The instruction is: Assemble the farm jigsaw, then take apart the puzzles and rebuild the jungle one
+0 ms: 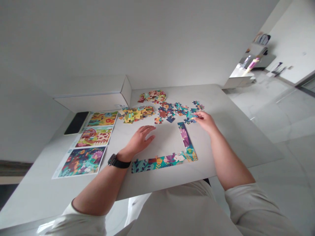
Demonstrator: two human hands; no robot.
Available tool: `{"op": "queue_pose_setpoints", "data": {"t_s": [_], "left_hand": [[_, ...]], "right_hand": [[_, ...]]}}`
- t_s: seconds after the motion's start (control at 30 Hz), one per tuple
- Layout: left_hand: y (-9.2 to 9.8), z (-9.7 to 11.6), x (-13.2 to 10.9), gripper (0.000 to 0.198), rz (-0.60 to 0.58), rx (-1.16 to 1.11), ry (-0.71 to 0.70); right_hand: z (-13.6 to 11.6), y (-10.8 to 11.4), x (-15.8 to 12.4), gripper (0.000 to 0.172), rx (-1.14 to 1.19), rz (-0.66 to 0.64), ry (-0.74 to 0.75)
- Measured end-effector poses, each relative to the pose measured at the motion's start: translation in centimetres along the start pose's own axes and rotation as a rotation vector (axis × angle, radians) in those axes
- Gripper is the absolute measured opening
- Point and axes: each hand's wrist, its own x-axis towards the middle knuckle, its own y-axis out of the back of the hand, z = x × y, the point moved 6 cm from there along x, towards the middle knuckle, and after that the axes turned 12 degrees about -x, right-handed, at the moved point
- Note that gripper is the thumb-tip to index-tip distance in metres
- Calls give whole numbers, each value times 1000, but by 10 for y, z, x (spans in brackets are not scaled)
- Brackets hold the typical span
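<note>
Joined jigsaw pieces form an L-shaped puzzle border (169, 159) on the table, its long side near the front edge and its short side running up at the right. My right hand (205, 120) is at the right end of a loose heap of dark blue, teal and brown puzzle pieces (166, 110), fingers pinched on a teal puzzle piece. Resting on the bare tabletop left of the border's short side, my left hand (140, 139) holds nothing, its fingers apart. A single orange piece (158, 120) lies just beyond its fingertips.
Yellow-green pieces (135, 113) and a red-green pile (153, 95) lie farther back. On the left are three printed pictures (81, 161) and a black phone (77, 123). A long white box (98, 100) stands against the wall behind them. The white table (236, 131) ends at the right.
</note>
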Motion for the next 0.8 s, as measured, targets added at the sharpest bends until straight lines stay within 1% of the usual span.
{"op": "queue_pose_setpoints", "data": {"t_s": [0.13,0.23,0.3,0.37,0.5,0.67,0.8], "left_hand": [[-3,8,1,41,-10,-14,-17],[-9,17,2,40,-22,-27,-71],[-14,23,3,39,-27,-30,-124],[-18,28,3,39,-33,-27,-165],[-29,31,4,42,-74,3,-187],[-42,31,6,49,-132,110,-164],[-51,29,8,55,-188,176,-153]], "right_hand": [[-39,-37,-16,26,45,-125,134],[-73,-66,-29,20,-2,-216,240],[-91,-78,-35,17,-91,-204,309],[-103,-87,-39,16,-173,-194,353],[-111,-93,-43,16,-323,-176,410],[-111,-91,-48,19,-481,-129,440],[-116,-89,-55,22,-545,-129,491]]}}
